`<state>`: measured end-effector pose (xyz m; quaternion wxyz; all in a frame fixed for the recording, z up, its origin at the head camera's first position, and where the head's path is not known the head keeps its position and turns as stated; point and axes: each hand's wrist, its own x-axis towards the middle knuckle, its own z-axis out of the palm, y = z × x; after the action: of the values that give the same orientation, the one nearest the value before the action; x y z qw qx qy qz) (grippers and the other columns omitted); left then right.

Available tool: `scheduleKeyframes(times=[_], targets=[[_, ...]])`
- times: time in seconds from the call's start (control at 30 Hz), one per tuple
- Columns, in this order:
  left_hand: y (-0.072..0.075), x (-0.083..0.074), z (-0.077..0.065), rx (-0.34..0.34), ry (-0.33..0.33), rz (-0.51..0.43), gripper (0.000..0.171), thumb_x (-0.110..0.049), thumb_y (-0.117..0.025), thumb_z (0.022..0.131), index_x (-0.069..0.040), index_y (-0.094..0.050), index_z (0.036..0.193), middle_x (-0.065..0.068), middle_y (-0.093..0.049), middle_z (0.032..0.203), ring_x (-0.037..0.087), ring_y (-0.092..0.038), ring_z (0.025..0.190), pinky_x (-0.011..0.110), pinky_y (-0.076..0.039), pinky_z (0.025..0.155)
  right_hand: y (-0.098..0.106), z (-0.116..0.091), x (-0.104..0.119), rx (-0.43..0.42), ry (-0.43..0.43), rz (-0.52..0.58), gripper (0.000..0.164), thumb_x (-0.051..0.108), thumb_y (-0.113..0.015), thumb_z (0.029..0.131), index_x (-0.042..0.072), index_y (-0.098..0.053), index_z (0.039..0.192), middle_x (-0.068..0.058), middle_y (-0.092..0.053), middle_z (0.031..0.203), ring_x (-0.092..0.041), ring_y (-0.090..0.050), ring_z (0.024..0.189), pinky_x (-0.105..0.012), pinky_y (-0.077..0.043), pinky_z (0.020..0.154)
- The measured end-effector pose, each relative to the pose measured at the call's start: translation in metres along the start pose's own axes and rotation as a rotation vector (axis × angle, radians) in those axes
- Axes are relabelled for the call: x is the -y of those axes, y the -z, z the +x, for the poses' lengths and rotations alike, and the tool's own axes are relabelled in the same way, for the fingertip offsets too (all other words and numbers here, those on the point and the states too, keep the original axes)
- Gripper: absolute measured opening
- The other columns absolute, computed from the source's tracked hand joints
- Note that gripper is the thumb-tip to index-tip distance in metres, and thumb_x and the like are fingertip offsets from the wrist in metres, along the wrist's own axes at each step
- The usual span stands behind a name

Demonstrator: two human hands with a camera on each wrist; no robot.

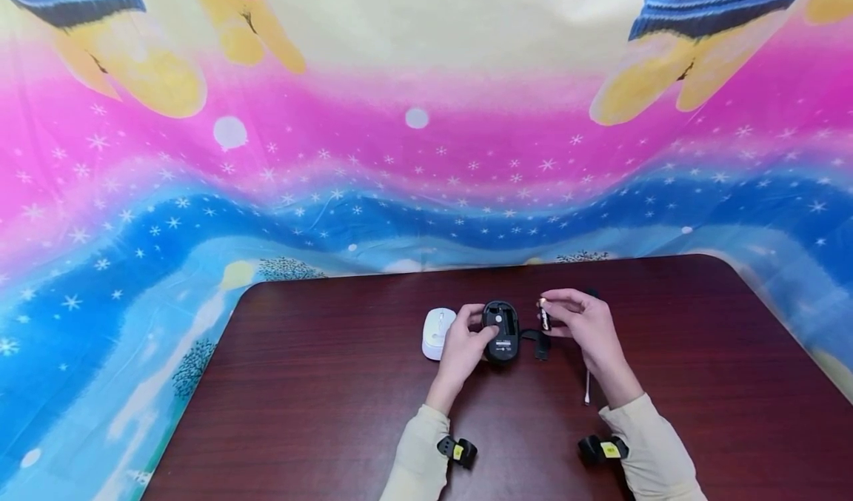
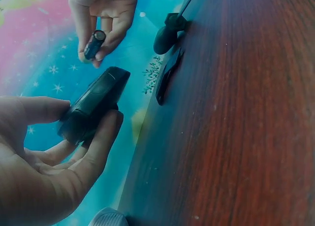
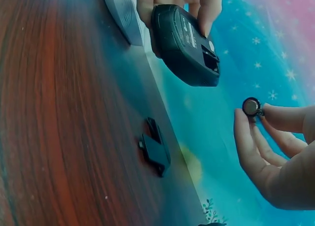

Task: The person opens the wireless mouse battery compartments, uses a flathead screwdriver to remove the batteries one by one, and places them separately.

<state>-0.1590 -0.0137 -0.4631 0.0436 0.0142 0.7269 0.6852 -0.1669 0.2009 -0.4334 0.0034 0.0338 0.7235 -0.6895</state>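
My left hand (image 1: pixel 464 342) grips a black computer mouse (image 1: pixel 503 344) by its edges, underside up in the head view, with the long battery slot uncovered. To its right, my right hand (image 1: pixel 591 331) pinches a small cylindrical battery (image 1: pixel 545 316) between thumb and fingertips, apart from the mouse. The battery's round end (image 3: pixel 251 107) faces the camera in the right wrist view. Below the gap between the hands, a black battery cover (image 3: pixel 156 149) lies on the table.
A white mouse (image 1: pixel 435 338) sits on the table left of my left hand. Partly behind my right hand lies a tool with a thin shaft (image 1: pixel 587 388) and thick black handle (image 2: pixel 166 40), like a screwdriver. The dark wooden table (image 1: pixel 320 382) meets a printed cloth (image 1: pixel 426 160) at its far edge.
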Motion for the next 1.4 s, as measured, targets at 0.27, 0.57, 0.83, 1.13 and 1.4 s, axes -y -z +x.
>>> scheduleKeyframes(times=[0.27,0.57,0.83,1.13,1.4], targets=[[-0.001,0.003,0.000,0.015,0.004,0.019,0.047,-0.006,-0.069,0.090,0.000,-0.058,0.135,0.015,-0.068,0.117,0.012,-0.064,0.073,0.034,-0.059,0.060,0.002,0.005,-0.009,0.056,-0.062,-0.110,0.035,0.005,-0.065,0.101,-0.014,-0.060,0.129,-0.015,-0.075,0.109,-0.009,-0.069,0.082,-0.034,-0.062,0.070],[-0.002,0.007,0.002,0.056,0.018,0.073,0.051,-0.005,-0.068,0.089,0.001,-0.057,0.139,0.018,-0.067,0.121,0.012,-0.065,0.073,0.033,-0.059,0.060,0.007,0.005,-0.015,0.148,-0.117,-0.231,0.028,0.000,-0.062,0.099,-0.015,-0.060,0.123,-0.022,-0.071,0.106,-0.017,-0.069,0.085,-0.039,-0.063,0.068],[-0.003,0.009,0.002,0.044,0.010,0.126,0.049,-0.007,-0.070,0.088,0.000,-0.060,0.135,0.015,-0.068,0.116,0.018,-0.068,0.090,0.033,-0.060,0.063,0.014,0.005,-0.018,0.256,-0.176,-0.312,0.019,-0.006,-0.056,0.098,-0.017,-0.059,0.113,-0.017,-0.067,0.090,-0.020,-0.063,0.077,-0.041,-0.062,0.063],[-0.002,0.012,0.001,0.089,0.031,0.181,0.047,-0.007,-0.070,0.092,0.000,-0.059,0.137,0.014,-0.068,0.116,0.020,-0.069,0.092,0.035,-0.061,0.064,0.012,0.006,-0.021,0.267,-0.119,-0.324,0.018,-0.005,-0.060,0.098,-0.016,-0.059,0.112,-0.020,-0.071,0.095,-0.021,-0.065,0.077,-0.043,-0.062,0.062],[-0.002,0.008,-0.001,0.056,-0.013,0.334,0.041,-0.009,-0.073,0.091,-0.001,-0.064,0.130,0.009,-0.072,0.105,0.016,-0.069,0.092,0.033,-0.055,0.084,0.018,0.005,-0.020,0.248,-0.132,-0.378,0.017,-0.005,-0.061,0.098,-0.014,-0.060,0.112,-0.019,-0.070,0.092,-0.022,-0.066,0.074,-0.041,-0.062,0.061]])
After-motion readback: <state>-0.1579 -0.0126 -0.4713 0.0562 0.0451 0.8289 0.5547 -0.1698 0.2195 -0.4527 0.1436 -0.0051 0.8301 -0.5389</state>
